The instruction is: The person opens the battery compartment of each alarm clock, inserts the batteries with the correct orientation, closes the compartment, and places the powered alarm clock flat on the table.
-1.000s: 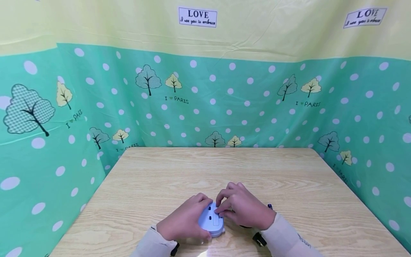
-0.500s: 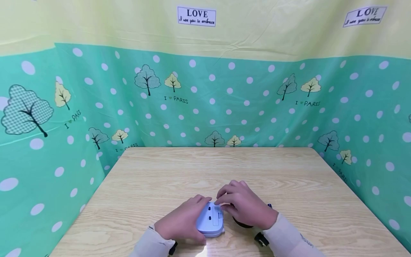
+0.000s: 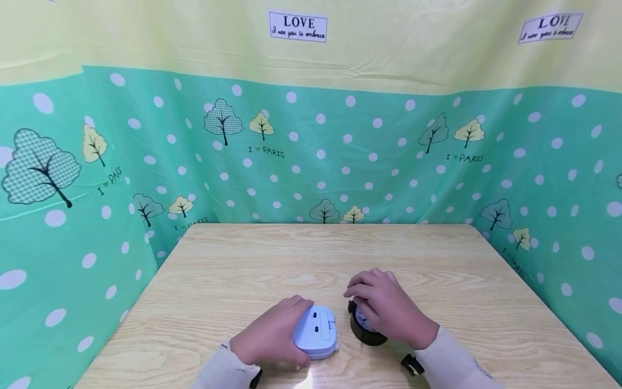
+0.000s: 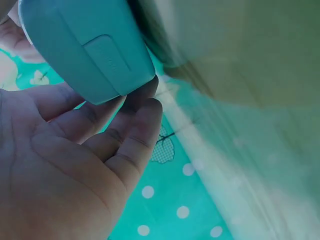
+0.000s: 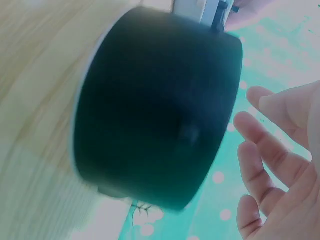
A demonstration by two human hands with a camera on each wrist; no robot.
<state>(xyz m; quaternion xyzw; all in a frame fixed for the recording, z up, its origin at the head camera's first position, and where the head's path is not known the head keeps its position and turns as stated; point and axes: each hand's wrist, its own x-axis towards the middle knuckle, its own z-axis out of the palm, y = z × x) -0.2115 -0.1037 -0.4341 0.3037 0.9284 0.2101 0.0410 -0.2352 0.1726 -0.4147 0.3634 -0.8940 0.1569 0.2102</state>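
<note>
Head view: your right hand [image 3: 386, 305] has just come off the blue case [image 3: 315, 340] and moved over the black clock [image 3: 365, 336], its fingers loosely curved with nothing held. So your left hand [image 3: 274, 332] alone now has the case, spanning it with thumb on the near side and fingers on the far side. The case lies on the table [image 3: 272, 259], two knobs [image 3: 316, 329] and a panel [image 3: 325, 328] facing up; whether the panel is fully seated, you cannot tell.

Left wrist view: your fingers [image 4: 139, 140] bend in at the case's edge; how firmly they grip doesn't show.

Right wrist view: the clock's dark body stands apart from your relaxed fingers [image 5: 270, 155], a gap plain between them.
</note>
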